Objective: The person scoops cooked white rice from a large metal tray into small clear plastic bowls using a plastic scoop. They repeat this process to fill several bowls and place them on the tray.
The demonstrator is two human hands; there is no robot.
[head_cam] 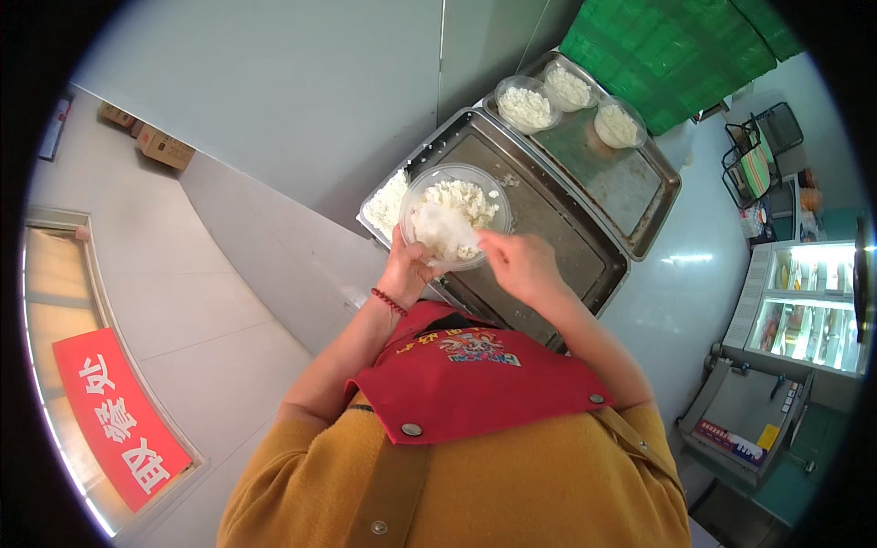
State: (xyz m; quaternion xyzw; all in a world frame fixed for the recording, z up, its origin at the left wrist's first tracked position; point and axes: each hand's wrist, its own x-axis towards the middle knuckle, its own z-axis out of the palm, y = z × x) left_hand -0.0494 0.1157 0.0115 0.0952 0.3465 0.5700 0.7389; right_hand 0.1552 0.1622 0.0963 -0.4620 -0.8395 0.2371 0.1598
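My left hand (pixel 410 268) grips the near-left rim of a round clear plastic bowl (pixel 503 205). White crumbly food (pixel 460 198), its exact kind unclear, partly fills the bowl. In my right hand (pixel 522 266) is a translucent white scoop or scraper (pixel 445 225), its blade down in the crumbs. The bowl is held over a metal baking tray (pixel 541 226), at its left end. A heap of the same white crumbs (pixel 385 205) lies in that end of the tray, beside the bowl. Scattered bits stick to the tray's floor and rim.
A second metal tray (pixel 616 185) adjoins the first and carries three clear bowls of white crumbs (pixel 526 106). Behind it stand green-wrapped boxes (pixel 671 55). A grey wall panel (pixel 329 89) borders the trays on the left. A lit display fridge (pixel 812 308) stands far right.
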